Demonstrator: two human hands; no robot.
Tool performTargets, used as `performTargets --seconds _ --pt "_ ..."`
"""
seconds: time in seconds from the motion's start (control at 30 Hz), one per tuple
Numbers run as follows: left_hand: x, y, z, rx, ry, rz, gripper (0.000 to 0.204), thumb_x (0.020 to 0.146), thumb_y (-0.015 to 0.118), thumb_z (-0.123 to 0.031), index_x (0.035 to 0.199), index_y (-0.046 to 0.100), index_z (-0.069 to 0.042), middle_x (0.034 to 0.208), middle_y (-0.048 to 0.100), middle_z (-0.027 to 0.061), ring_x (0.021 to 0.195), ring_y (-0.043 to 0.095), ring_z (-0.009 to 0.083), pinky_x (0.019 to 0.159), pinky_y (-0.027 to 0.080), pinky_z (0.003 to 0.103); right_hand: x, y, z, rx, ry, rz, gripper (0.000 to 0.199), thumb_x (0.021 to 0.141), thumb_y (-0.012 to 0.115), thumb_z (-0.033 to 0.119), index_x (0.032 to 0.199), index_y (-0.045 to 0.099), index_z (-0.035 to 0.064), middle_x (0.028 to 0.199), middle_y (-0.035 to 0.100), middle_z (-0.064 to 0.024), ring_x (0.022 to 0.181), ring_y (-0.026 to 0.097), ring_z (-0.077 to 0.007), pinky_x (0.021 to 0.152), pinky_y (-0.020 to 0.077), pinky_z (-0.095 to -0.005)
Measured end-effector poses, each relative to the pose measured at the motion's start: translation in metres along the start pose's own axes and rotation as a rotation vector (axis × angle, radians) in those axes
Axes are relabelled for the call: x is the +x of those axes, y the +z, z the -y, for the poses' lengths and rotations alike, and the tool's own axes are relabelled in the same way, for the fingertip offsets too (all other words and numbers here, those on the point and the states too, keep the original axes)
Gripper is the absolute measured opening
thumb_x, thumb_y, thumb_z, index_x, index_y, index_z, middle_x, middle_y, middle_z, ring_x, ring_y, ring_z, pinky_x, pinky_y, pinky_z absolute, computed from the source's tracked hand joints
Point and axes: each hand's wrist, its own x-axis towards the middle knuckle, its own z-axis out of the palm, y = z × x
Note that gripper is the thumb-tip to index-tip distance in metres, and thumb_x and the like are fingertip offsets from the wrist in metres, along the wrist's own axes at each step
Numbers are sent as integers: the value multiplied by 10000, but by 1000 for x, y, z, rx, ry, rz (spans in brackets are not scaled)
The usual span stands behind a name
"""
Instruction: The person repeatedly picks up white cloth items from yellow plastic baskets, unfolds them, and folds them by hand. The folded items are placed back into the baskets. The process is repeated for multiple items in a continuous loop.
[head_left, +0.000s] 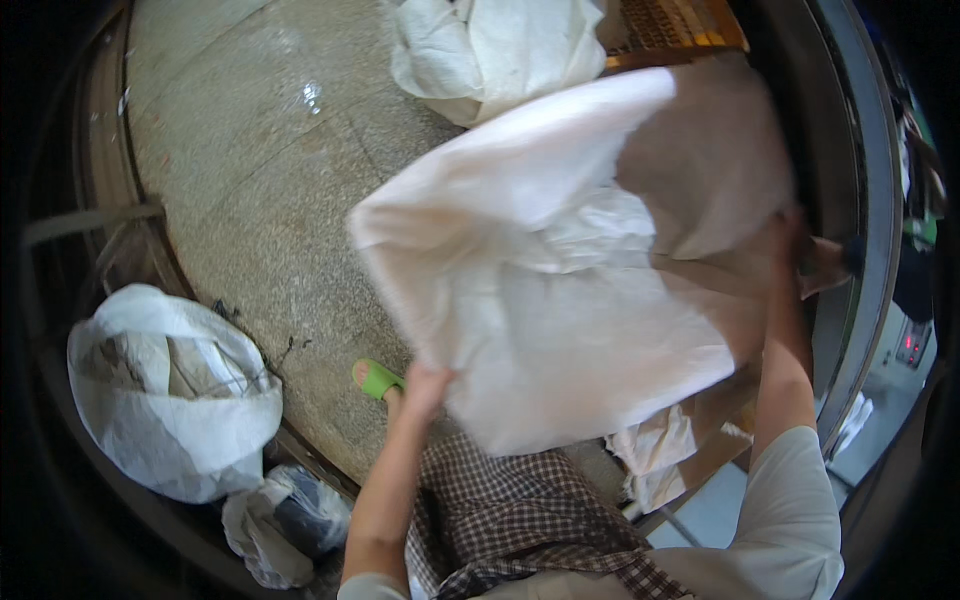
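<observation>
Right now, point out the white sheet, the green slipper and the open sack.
white sheet (560,300), head view, middle of the cloth
green slipper (377,379), head view, toe strap
open sack (150,440), head view, outer wall below rim

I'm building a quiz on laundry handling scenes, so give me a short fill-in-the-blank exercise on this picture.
1. Both hands hold up a large white cloth sheet above a speckled ____ floor.
2. The left hand grips the sheet's ____ corner.
3. The foot beside the left hand wears a ____ slipper.
4. At the person's far left stands an open white woven ____ with cloth inside.

Missing words: stone; lower left; green; sack
</observation>
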Motion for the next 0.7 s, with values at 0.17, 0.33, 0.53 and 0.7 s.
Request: performTargets --seconds 0.17,0.33,0.53,0.7 --pt "32 185 -26 62 184 119 427 668 640 -108 1070 555 6 965 639 176 893 629 308 784 494 396 9 5 70 206 -217 -123 479 833 565 158 1263 435 -9 1267 454 -228 1152 459 -336 974 359 -418" --pt "65 256 -40 290 103 76 508 687 638 -207 1128 494 0 1061 596 226 972 582 382 822 470 440 -142 52 182 531 -556 532 766 750 694 306 1346 338 -17 1326 403 -261 1220 407 -378 1023 308 -430" --pt "67 202 -16 173 275 195 669 738 670 -322 1229 409 49 1216 497 247 1142 484 349 960 386 413 -207 91 221 408 -220 1061 677 772 651 317 1287 335 14 1059 585 -254 979 563 -419 818 455 -456" --pt "51 62 -10 425 84 7 528 776 639 -336 1121 500 39 1024 597 209 952 583 323 830 455 381 -191 66 248 -40 -243 1107 559 794 617 333 1224 417 38 992 614 -230 899 605 -390 752 479 -455"
